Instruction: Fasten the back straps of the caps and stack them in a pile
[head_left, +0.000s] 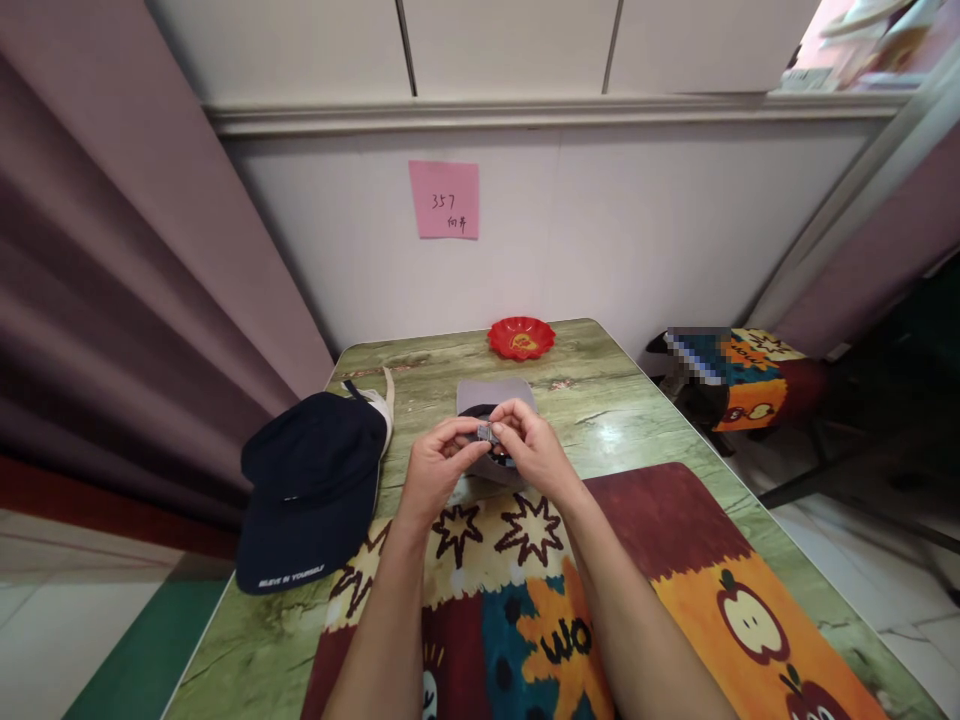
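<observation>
A grey cap (495, 393) is in front of me above the table, its brim toward the far side. At the cap's near side, my left hand (439, 460) pinches a small metal strap buckle (485, 433) between thumb and fingers. My right hand (536, 450) is closed on the strap at the same buckle, its thumb and forefinger pressed together. Both hands hide much of the cap's crown. To the left lies a navy cap (311, 465) with white lettering on its brim. Part of a white cap or strap (388, 400) shows behind it.
A red scalloped dish (521, 340) stands at the back of the green marbled table (615, 410). A colourful patterned mat (660, 510) covers the near part. Pink paper (446, 200) is stuck on the wall. At right stands another surface with a similar mat (757, 380).
</observation>
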